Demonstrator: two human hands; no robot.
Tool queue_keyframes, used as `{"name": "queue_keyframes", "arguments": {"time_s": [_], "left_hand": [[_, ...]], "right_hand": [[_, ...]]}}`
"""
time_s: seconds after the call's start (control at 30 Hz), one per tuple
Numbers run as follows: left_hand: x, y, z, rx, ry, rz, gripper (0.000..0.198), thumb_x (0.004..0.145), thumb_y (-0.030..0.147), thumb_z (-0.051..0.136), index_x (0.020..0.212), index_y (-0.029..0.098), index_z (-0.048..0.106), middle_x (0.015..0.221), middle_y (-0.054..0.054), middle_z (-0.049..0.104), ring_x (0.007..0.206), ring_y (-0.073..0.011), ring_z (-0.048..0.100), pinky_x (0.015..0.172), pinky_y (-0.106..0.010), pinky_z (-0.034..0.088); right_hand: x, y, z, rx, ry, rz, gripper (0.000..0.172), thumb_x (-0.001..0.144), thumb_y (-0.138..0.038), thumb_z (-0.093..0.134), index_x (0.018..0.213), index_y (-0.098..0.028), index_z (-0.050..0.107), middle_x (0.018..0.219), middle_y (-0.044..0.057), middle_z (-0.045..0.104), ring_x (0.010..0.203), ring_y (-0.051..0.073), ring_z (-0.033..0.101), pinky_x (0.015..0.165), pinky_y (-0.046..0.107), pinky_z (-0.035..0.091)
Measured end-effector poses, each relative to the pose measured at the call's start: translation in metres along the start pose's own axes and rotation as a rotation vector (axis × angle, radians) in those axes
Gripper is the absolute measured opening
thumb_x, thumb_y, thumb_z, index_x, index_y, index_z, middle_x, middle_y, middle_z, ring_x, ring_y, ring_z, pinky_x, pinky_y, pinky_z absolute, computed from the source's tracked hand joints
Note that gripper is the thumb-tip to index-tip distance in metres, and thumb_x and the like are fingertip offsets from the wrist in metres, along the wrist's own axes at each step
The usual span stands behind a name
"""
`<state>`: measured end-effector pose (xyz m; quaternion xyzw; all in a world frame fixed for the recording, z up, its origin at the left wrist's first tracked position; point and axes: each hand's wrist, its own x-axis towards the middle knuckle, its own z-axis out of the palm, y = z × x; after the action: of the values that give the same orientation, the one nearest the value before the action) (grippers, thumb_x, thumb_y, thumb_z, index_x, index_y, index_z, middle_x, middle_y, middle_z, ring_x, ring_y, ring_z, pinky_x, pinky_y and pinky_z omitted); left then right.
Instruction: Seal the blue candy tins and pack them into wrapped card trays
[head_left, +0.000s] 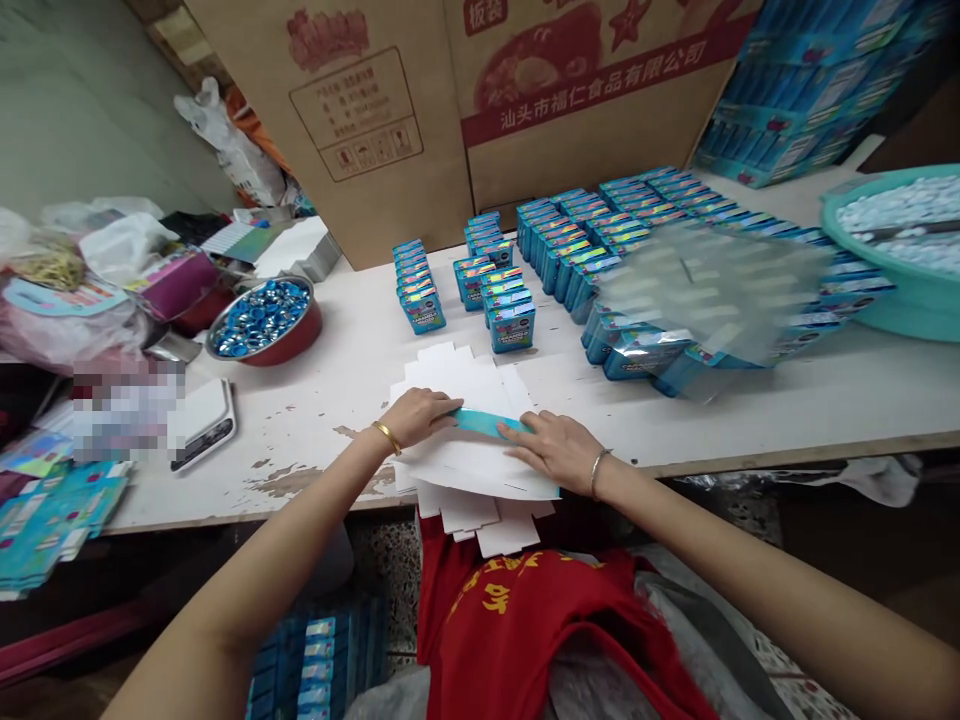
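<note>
A stack of flat white cardboard blanks [465, 390] lies at the near edge of the white table [337, 360], partly hanging over it. My left hand [420, 415] and my right hand [551, 450] rest on the top blank, fingers pressing down a folded blue flap [480, 422] between them. Both wrists wear thin bracelets. Beyond the stack stand several small blue printed boxes [510, 320] in rows.
A red bowl of blue wrapped pieces [262, 320] sits left, a white scale [202, 420] nearer. A teal basin [900, 250] of white pieces stands right. A blurred spinning fan [712, 290] covers some boxes. Large cartons [450, 110] stand behind. Bags and clutter crowd the left.
</note>
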<state>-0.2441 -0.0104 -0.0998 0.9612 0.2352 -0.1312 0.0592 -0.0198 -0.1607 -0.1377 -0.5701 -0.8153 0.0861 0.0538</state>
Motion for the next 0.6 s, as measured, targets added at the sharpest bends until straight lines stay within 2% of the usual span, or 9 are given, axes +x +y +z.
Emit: {"name": "queue_keyframes", "arguments": {"time_s": [0.1,0.17,0.3,0.43,0.6], "left_hand": [[0.009,0.006,0.004,0.120,-0.014,0.005,0.028,0.092,0.029,0.045,0.115,0.017,0.055,0.104,-0.010,0.065,0.092,-0.0206,0.062,0.078,-0.031,0.043],[0.016,0.009,0.004,0.176,-0.041,0.022,0.022,0.093,0.028,0.042,0.106,0.018,0.057,0.100,-0.009,0.064,0.086,-0.0198,0.062,0.070,-0.029,0.043],[0.025,0.012,0.002,0.212,-0.104,0.047,0.019,0.092,0.026,0.042,0.104,0.019,0.054,0.097,-0.009,0.065,0.077,-0.0186,0.062,0.063,-0.027,0.040],[0.035,0.021,-0.001,0.223,-0.190,0.068,0.019,0.090,0.024,0.044,0.107,0.020,0.052,0.099,-0.010,0.066,0.077,-0.0190,0.063,0.063,-0.028,0.039],[0.042,0.032,-0.003,0.258,-0.233,0.102,0.016,0.090,0.019,0.044,0.098,0.018,0.057,0.091,-0.011,0.068,0.077,-0.0210,0.064,0.062,-0.030,0.040]], "right_hand": [[0.009,-0.001,-0.003,0.055,-0.033,0.117,0.044,0.096,-0.028,0.039,0.139,-0.019,0.040,0.112,0.012,0.062,0.100,0.022,0.057,0.079,0.032,0.044],[0.016,-0.003,-0.008,0.063,-0.091,0.161,0.040,0.094,-0.024,0.042,0.133,-0.014,0.044,0.114,0.013,0.062,0.104,0.023,0.057,0.080,0.032,0.044],[0.027,-0.010,-0.016,-0.024,-0.216,0.164,0.027,0.090,-0.013,0.039,0.111,-0.013,0.055,0.108,0.012,0.063,0.098,0.024,0.060,0.076,0.032,0.045],[0.030,-0.014,-0.014,-0.103,-0.238,0.143,0.029,0.089,-0.009,0.035,0.111,-0.013,0.053,0.105,0.013,0.062,0.095,0.026,0.061,0.074,0.034,0.047],[0.028,-0.009,-0.008,-0.164,-0.221,0.096,0.030,0.091,-0.007,0.031,0.110,-0.015,0.052,0.103,0.013,0.062,0.092,0.025,0.062,0.068,0.032,0.047]]}}
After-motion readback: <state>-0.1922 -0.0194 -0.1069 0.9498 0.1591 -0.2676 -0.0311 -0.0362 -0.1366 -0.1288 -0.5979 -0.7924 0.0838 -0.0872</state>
